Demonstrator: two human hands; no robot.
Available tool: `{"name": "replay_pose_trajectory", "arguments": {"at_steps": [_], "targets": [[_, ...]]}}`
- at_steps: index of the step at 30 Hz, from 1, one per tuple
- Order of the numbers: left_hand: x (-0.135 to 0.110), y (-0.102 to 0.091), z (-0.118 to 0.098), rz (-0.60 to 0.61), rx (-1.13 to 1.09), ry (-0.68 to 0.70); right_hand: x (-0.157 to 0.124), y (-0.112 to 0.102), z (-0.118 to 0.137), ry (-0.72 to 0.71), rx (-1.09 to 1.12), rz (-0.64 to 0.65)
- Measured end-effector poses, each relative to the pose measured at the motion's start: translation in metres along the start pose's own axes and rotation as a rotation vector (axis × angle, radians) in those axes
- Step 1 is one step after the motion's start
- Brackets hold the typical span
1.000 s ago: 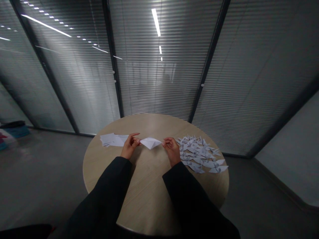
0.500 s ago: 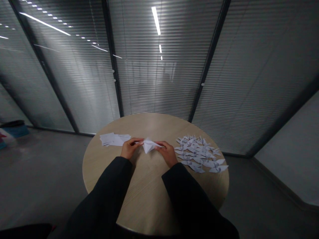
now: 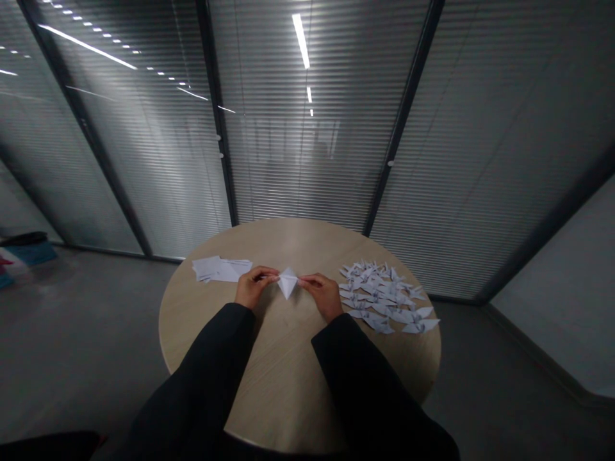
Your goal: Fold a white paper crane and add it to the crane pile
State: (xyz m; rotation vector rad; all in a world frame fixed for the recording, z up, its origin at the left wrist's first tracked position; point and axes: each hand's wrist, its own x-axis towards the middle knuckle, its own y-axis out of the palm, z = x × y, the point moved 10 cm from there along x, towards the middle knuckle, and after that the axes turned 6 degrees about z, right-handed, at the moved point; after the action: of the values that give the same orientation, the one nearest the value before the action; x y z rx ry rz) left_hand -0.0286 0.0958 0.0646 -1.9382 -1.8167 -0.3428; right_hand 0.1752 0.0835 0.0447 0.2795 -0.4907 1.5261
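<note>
A piece of folded white paper (image 3: 287, 283), diamond-shaped from above, is held between my two hands over the middle of the table. My left hand (image 3: 254, 285) pinches its left corner between thumb and fingers. The opposite corner is pinched by my right hand (image 3: 323, 293). Beyond my left hand lies a loose stack of white paper sheets (image 3: 216, 269). To the right of my right hand, several folded paper cranes (image 3: 384, 298) lie close together in rows.
The round wooden table (image 3: 273, 390) stands before glass partitions with blinds (image 3: 302, 173). A blue bin with a black liner (image 3: 31, 248) is on the floor at far left. A pale wall (image 3: 571, 288) rises at the right.
The folded paper has turned and squared up into an even diamond between my hands. My right fingers have shifted slightly left on its corner.
</note>
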Motion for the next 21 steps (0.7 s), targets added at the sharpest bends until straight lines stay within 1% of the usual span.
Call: {"name": "replay_pose_trajectory", "arguments": {"at_steps": [6,11,14,18,21], "targets": [[0.000,0.000,-0.013,-0.005,0.036,0.061,0.001,-0.002,0.011,-0.032,-0.008,-0.006],[-0.001,0.000,-0.012,-0.009,0.047,0.083,0.001,-0.001,0.017,-0.042,-0.020,0.011],[-0.002,0.003,-0.002,-0.006,0.011,0.039,-0.002,-0.004,0.024,-0.087,-0.088,-0.015],[-0.004,0.014,0.016,0.005,-0.153,-0.044,-0.006,-0.014,0.031,-0.155,-0.211,-0.132],[-0.011,0.037,0.038,0.081,-0.320,-0.215,-0.009,-0.017,0.032,-0.179,-0.308,-0.190]]}}
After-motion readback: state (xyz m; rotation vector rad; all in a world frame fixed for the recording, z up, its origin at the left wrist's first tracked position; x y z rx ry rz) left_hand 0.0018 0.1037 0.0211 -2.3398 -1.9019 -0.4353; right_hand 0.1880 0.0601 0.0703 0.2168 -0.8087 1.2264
